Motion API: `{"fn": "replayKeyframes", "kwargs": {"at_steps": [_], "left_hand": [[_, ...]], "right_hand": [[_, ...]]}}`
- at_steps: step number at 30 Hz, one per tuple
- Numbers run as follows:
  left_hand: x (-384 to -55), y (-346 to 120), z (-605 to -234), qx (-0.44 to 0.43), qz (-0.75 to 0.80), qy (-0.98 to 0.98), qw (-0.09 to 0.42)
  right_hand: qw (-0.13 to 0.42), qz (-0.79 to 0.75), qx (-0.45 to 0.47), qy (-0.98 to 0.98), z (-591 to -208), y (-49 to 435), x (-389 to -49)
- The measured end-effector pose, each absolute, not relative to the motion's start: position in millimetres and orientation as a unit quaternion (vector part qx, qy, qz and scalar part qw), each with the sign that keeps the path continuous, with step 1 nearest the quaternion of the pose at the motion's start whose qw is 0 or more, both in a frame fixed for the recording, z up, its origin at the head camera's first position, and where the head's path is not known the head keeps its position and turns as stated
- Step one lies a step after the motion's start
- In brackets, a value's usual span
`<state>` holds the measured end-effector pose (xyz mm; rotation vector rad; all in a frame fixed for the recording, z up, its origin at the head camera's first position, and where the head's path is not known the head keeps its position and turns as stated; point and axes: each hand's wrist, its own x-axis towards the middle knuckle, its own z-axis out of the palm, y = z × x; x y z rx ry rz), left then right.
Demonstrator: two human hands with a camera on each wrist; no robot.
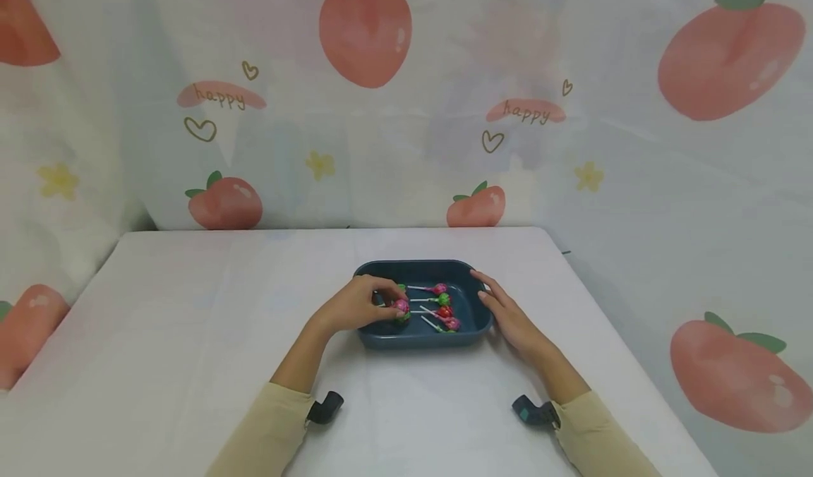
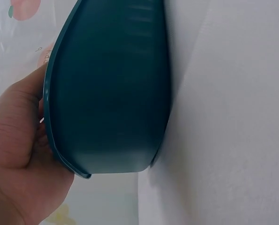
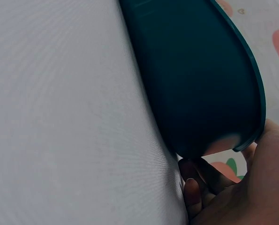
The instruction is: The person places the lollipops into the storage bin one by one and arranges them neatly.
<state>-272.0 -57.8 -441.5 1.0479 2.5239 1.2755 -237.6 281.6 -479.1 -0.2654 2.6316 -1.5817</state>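
A dark teal rectangular tray [image 1: 413,341] stands on the table. Inside it lie several lollipops [image 1: 444,311] with pink, green and red wrapped heads and white sticks, mostly pointing left. My left hand [image 1: 362,304] reaches over the tray's left end and pinches a pink lollipop [image 1: 401,306] between thumb and fingers. In the left wrist view the tray's outer wall hides the fingertips. My right hand [image 1: 517,322] holds the tray's right end, thumb over the rim and other fingers against the outside, low by the table in the right wrist view.
A white cloth covers the table [image 1: 190,336]. Behind it and at both sides hangs a pale curtain [image 1: 413,145] printed with peaches, hearts and flowers. A dark camera mount [image 1: 325,408] sits at the left sleeve, and another camera mount [image 1: 535,412] at the right.
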Motion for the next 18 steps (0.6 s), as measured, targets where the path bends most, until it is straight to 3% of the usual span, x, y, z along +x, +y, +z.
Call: {"fn": "replayKeyframes", "kwargs": {"at_steps": [18], "left_hand": [[-274.3, -63.2, -447.3, 0.347, 0.442, 0.826, 0.044]], "right_hand": [[0.039, -0.523, -0.081, 0.848, -480.4, 282.8, -240.8]]}}
